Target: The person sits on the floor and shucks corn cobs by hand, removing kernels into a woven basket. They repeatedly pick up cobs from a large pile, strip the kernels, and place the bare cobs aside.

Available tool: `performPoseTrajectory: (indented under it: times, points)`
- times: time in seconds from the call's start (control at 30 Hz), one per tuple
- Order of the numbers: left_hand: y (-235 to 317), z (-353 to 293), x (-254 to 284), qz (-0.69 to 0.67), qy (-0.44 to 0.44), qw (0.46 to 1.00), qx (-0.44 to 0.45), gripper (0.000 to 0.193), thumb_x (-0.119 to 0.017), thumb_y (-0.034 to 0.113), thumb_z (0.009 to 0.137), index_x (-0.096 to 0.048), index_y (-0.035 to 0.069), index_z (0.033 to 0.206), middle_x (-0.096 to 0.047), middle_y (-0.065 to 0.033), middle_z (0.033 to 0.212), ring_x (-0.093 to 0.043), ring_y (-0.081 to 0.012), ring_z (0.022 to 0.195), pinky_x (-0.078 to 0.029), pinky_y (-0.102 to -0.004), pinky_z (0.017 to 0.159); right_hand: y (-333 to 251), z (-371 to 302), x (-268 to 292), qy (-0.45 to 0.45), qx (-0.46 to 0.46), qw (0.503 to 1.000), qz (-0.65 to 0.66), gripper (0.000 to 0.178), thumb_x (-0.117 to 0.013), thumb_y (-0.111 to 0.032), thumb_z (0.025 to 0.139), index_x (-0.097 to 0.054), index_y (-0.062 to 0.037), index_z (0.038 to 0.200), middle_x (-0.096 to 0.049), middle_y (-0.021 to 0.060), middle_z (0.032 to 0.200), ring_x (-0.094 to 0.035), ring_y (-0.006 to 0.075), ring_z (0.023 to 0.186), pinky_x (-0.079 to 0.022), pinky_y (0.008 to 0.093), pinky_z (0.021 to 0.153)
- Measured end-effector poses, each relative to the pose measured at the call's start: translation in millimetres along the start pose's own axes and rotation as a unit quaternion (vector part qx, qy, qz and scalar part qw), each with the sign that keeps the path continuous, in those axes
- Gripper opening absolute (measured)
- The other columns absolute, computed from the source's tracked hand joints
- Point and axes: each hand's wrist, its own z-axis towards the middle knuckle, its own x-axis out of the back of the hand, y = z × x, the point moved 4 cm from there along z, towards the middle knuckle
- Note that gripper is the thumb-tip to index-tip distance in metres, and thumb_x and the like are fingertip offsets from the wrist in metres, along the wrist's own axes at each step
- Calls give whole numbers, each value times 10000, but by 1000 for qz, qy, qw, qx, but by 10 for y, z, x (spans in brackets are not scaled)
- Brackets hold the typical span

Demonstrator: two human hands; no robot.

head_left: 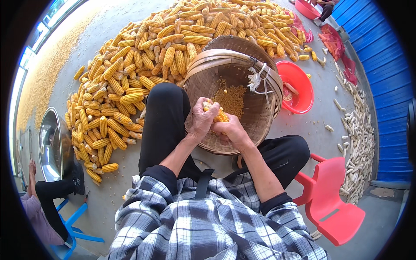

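Over a woven basket (255, 125) between my knees, both hands grip one corn cob (222, 116) with yellow kernels. My left hand (202, 119) is wrapped round its upper left end, where a paler patch shows. The fingers of my right hand (234, 131) close on its lower right end. Loose yellow kernels (229, 100) lie on the basket's bottom, below and beyond the cob. White cord is tied to the basket's right rim. Parts of the cob are hidden under my fingers.
A large heap of yellow corn cobs (130, 82) spreads ahead and left. Right stand a red basin (303, 89) and a red chair (331, 195); stripped pale cobs (359, 143) lie along the blue wall (390, 86). Left, a person (41, 216) sits by a metal basin (51, 145).
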Motion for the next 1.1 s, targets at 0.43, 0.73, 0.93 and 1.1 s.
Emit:
performPoseTrajectory:
  times: [0.43,0.73,0.93,1.1]
  points:
    - [327,-37,-47,-97,-179,972,116,227,-623,214,916,-501,98,1068,-519,30,761,-421,-20,508,-358,-167,425,-207,-24,109,-47,69,989,123,450,-683,-85,735,-552,-1,1157,-600,35,767,-502,81,513,-409,225,450]
    - [36,65,30,-30,-44,998,42,197,-631,233,916,-509,89,972,-532,30,759,-503,-20,602,-423,-185,471,-11,150,25,117,269,939,-177,468,-719,-91,755,-554,-18,1187,-609,22,789,-535,79,583,-432,219,513]
    - [238,-22,40,-177,-128,966,139,194,-571,273,952,-533,98,1025,-489,42,700,-464,-41,571,-398,-210,486,-178,15,16,-9,116,993,9,474,-730,-148,776,-547,-36,1199,-621,32,822,-554,86,626,-443,223,520]
    - [525,-74,-69,-166,-153,962,151,173,-515,253,979,-573,122,1075,-424,55,637,-379,-54,508,-317,-216,446,-387,-107,-20,-40,119,989,81,413,-664,-312,879,-547,-49,1174,-595,2,792,-541,71,633,-409,213,486]
